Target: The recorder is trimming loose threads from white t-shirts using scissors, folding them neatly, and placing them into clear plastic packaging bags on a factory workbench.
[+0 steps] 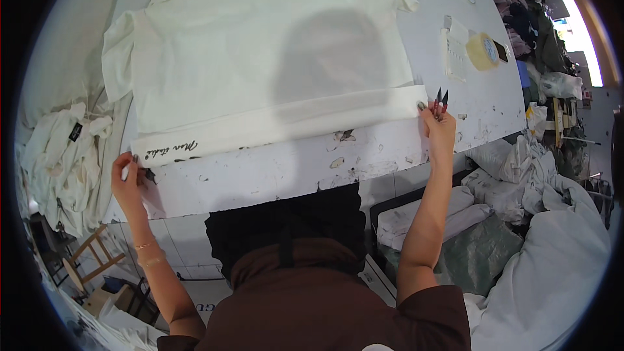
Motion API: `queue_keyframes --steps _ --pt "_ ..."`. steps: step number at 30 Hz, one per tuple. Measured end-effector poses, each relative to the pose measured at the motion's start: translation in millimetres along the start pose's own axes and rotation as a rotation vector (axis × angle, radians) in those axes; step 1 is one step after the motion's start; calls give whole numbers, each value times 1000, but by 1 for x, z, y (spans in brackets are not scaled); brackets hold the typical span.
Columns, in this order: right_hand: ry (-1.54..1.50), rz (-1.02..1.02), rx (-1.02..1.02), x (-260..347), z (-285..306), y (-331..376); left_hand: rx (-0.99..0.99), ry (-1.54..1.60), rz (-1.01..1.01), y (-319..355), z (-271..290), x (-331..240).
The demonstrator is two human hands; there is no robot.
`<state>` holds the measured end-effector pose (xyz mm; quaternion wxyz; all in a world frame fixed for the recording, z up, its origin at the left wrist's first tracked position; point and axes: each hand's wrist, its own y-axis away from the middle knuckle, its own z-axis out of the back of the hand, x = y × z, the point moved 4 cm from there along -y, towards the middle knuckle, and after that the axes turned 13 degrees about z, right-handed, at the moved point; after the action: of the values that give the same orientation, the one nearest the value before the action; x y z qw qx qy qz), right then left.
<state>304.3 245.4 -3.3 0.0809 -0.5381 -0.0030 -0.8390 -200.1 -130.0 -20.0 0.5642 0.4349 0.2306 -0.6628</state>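
A white short-sleeved shirt [214, 45] lies spread on the white table, with a straight band [292, 114] across its near edge. Dark script runs along the band's left end. My left hand [128, 174] is closed in a pinch on the band's left corner. At the opposite corner, the thumb and fingers of my right hand [439, 122] pinch the band. Also held in that hand is a pair of small thread snips [442, 97], dark blades pointing away from me; their handle is mostly hidden by the fingers.
The table [273, 185] has dark stains and chipped spots. A roll of tape [482, 51] stands at the far right beside a pale flat pad [454, 52]. White garments [65, 149] are heaped at left. Wrapped bundles [435, 214] and fabric lie below right; a wooden stool [91, 257] stands lower left.
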Motion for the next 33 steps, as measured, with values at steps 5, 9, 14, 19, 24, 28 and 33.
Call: queue_keyframes --steps 5,9,14,19,24,28,33 --pt "-300 179 159 60 -25 18 375 198 -266 91 -94 -111" --pt "-308 368 408 121 -48 22 946 320 -306 159 -184 -190" --pt "-268 458 551 150 -75 21 1091 389 -146 174 -208 -203" --pt "-293 418 569 151 -89 21 867 552 1 169 -201 -194" --pt "-273 437 585 152 -95 20 921 615 33 172 -202 -189" --pt "-282 476 568 151 -96 20 861 505 -154 166 -205 -185" --pt "-236 484 549 156 -98 23 1182 738 439 177 -209 -189"
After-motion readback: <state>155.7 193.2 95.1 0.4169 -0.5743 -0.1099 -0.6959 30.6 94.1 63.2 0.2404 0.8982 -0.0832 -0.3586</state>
